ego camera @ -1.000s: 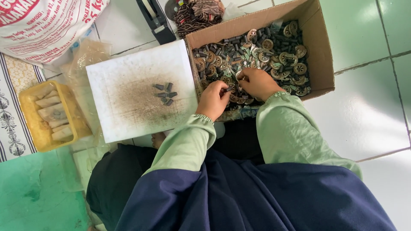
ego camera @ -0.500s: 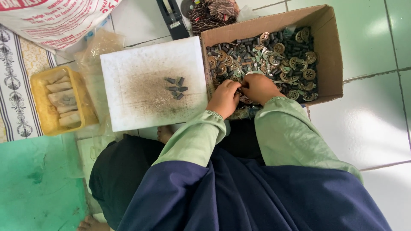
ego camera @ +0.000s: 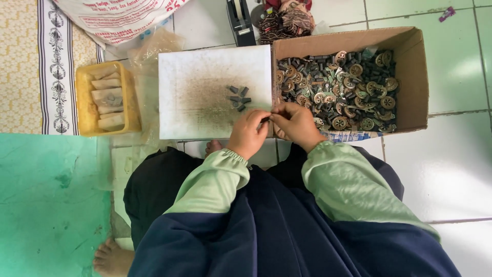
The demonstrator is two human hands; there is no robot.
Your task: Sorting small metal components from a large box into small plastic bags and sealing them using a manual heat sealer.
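Hands, left (ego camera: 249, 131) and right (ego camera: 294, 123), pinch small dark piece (ego camera: 265, 119) between them.

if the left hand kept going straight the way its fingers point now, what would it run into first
Probably the right hand: the left hand points up and right, its fingertips meeting the right's over a small dark piece. Past that lies the cardboard box; depth is unclear.

Cardboard box (ego camera: 417, 77) wall flanks open white board (ego camera: 205, 97).
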